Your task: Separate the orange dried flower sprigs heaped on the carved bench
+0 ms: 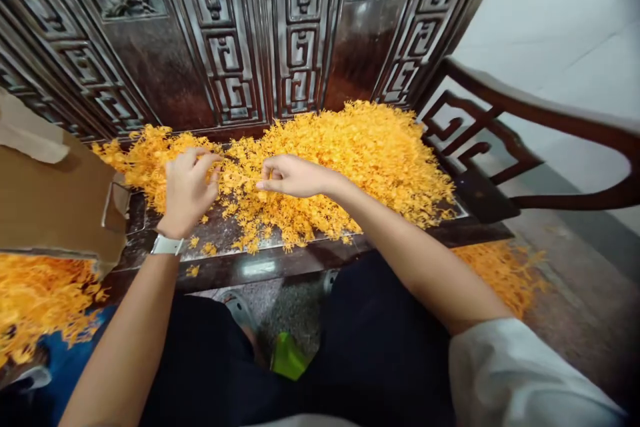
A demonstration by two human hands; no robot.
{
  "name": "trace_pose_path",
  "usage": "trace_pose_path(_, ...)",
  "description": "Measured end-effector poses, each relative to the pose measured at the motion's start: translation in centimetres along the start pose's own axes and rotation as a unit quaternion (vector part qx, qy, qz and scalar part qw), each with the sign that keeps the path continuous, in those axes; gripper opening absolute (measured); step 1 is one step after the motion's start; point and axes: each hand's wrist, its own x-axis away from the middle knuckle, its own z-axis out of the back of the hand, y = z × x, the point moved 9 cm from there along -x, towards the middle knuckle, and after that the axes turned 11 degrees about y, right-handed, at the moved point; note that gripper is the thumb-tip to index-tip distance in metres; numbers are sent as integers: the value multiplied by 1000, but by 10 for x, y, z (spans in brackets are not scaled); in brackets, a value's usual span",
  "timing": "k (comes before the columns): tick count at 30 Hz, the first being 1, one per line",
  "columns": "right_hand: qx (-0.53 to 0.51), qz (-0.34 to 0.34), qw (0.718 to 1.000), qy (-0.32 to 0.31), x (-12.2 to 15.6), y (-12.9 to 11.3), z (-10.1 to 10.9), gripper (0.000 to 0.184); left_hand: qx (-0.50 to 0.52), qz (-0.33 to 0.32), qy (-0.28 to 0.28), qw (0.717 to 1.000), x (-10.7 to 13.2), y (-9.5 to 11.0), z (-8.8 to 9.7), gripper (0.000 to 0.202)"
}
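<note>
A large heap of small orange blossom sprigs point(350, 160), possibly osmanthus, covers the dark polished seat of a wooden bench point(225, 233). My left hand point(187, 190), with a white wristwatch point(167, 245) on its wrist, is over the heap's left part, its fingertips pinched on a thin sprig. My right hand point(295, 177) lies a little to the right, thumb and forefinger pinched together among the blossoms. What each pinch holds is small and partly hidden by the fingers.
A carved dark wooden backrest point(220, 33) rises behind the heap. A chair arm point(530, 113) stands at right. A cardboard box point(55, 200) sits at left. More blossoms lie in a mass at lower left point(40, 300) and on the floor at right point(500, 273).
</note>
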Motion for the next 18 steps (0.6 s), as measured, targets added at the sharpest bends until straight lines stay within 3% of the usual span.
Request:
trace_pose_path(2, 19, 7, 1000, 8, 2, 3, 11, 25, -30, -15, -15, 999, 2, -2, 0, 19)
trace_pose_path(5, 74, 29, 996, 47, 4, 5, 31, 18, -63, -51, -35, 996, 5, 5, -1, 22)
trace_pose_path(9, 175, 49, 977, 111, 7, 11, 51, 11, -82, -64, -13, 994, 4, 12, 2, 25)
trace_pose_path(13, 238, 54, 958, 151, 13, 19, 65, 22, -64, -38, -12, 997, 4, 6, 4, 36)
trace_pose_path(18, 223, 55, 957, 177, 22, 26, 85, 30, -28, 41, 8, 999, 5, -8, 17, 53)
